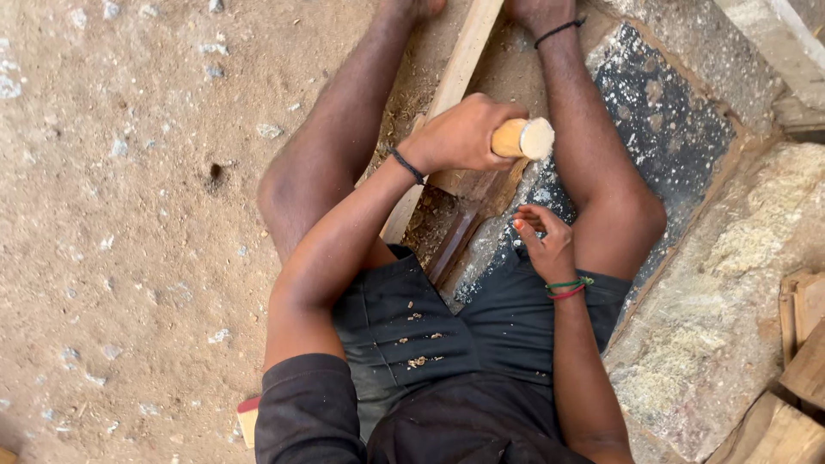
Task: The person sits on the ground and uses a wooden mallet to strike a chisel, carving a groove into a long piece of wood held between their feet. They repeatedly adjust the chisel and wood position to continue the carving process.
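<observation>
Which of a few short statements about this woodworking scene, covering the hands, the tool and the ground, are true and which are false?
1. The left hand has its grip closed around a pale wooden handle. True.
2. The right hand holds a metal saw. False: no saw shows; its fingers curl near the dark wood piece, and whether they hold anything cannot be told.
3. A long wooden plank runs between the person's legs. True.
4. The ground on the left is green grass. False: it is bare sandy dirt with small stones.
5. Wood chips lie on the dark shorts. True.
</observation>
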